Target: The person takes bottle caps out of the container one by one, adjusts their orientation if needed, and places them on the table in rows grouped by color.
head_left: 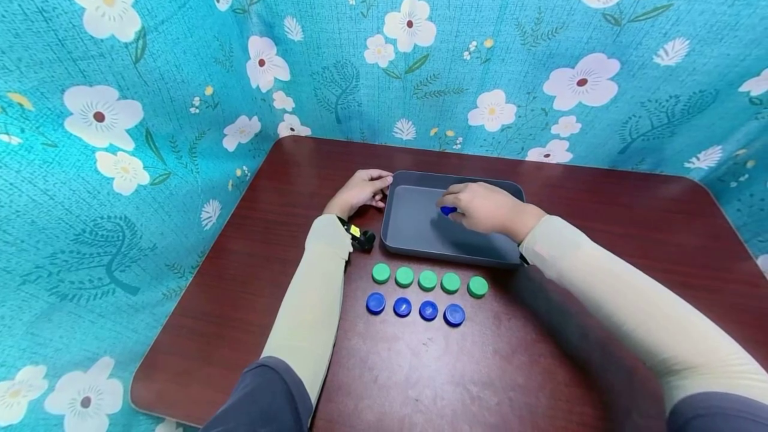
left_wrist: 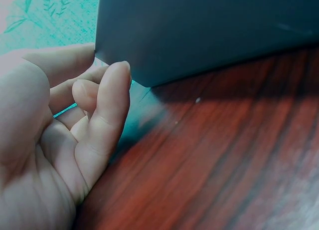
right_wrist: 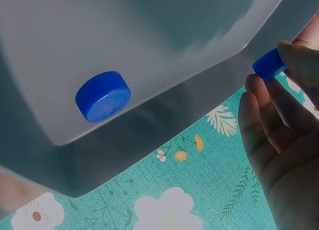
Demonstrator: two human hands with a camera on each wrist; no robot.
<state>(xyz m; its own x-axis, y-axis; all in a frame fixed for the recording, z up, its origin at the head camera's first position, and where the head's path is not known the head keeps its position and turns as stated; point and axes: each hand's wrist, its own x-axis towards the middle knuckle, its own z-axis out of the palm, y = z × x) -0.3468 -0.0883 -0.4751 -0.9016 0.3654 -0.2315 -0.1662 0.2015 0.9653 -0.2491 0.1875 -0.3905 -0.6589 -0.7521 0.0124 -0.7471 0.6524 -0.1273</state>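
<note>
A grey rectangular tray (head_left: 420,245) stands on the dark red table. Over its inside is my right hand (head_left: 483,207), pinching a blue bottle cap (right_wrist: 269,64) between thumb and fingers. Another blue cap (right_wrist: 103,97) lies in the tray near a corner in the right wrist view; in the head view I cannot make it out. At the tray's left side, my left hand (head_left: 362,191) touches the edge with loosely bent fingers (left_wrist: 113,98). Nearer to me on the table are a row of several green caps (head_left: 428,280) and a row of several blue caps (head_left: 429,311).
Behind the tabletop (head_left: 252,272) hangs a turquoise floral curtain (head_left: 336,32), also along the left. A black wrist device (head_left: 363,239) sits on the left wrist, close to the tray's left wall. The right forearm (head_left: 624,299) crosses above the table's right part.
</note>
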